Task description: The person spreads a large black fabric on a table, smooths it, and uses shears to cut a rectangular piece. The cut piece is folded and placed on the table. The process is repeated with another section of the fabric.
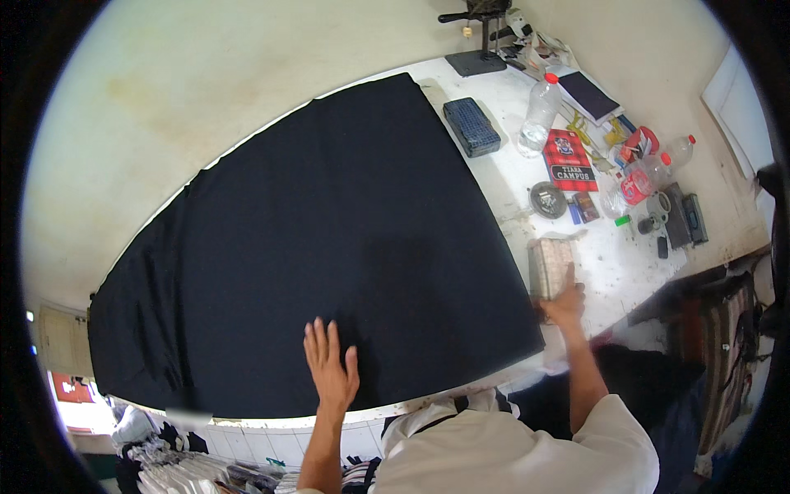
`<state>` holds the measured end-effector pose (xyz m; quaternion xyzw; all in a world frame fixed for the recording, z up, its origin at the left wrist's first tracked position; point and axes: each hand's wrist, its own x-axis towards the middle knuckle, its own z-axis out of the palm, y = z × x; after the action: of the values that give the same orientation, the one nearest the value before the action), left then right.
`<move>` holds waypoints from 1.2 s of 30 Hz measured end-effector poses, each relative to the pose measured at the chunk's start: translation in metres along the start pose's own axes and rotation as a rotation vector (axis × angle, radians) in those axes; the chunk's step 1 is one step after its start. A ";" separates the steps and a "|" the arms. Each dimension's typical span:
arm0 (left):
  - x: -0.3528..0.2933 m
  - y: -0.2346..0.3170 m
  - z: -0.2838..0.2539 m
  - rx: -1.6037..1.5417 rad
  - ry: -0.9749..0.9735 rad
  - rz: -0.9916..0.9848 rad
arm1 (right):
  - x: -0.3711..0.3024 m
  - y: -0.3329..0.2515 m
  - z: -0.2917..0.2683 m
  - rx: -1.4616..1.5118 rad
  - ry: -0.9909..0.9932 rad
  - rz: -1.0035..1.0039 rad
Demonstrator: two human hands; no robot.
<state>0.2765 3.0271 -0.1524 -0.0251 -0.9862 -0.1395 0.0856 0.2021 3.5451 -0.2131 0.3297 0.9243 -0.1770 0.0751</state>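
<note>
A large black cloth (313, 222) lies spread over the white table. My left hand (332, 370) rests flat on it near the front edge, fingers stretched out and holding nothing. Beside the cloth's right edge, my right hand (566, 306) grips the near end of a pale, patterned block (551, 262), the thumb on its left side and the fingers along its right. What the block is made of I cannot make out. A second block, dark and wrapped in a blue-black pattern (472, 125), sits by the cloth's far right edge.
On the table's right stand a clear bottle (539, 119), a round ashtray-like dish (548, 199), a red checked booklet (570, 160) and a red-labelled bottle (638, 185). A black metal stand (477, 62) is at the back. Folded garments (189, 473) lie below the table at lower left.
</note>
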 end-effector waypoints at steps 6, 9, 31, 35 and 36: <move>0.161 -0.003 0.031 0.087 -0.157 0.026 | -0.065 -0.026 -0.081 0.578 -0.156 -0.232; 0.210 0.006 0.054 0.070 -0.126 0.137 | -0.131 -0.054 -0.063 0.376 0.054 -0.602; 0.547 -0.156 0.108 0.040 -0.010 -0.040 | 0.194 -0.701 0.082 0.185 0.632 -1.397; 0.606 -0.192 0.106 0.145 0.184 -0.114 | 0.193 -0.759 0.145 -0.085 0.398 -1.444; 0.615 -0.207 0.102 0.178 0.169 -0.167 | 0.199 -0.761 0.155 -0.297 0.237 -1.344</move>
<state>-0.3609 2.8722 -0.1971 0.0765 -0.9826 -0.0598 0.1582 -0.4320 3.0543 -0.1964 -0.3104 0.9443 -0.0197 -0.1077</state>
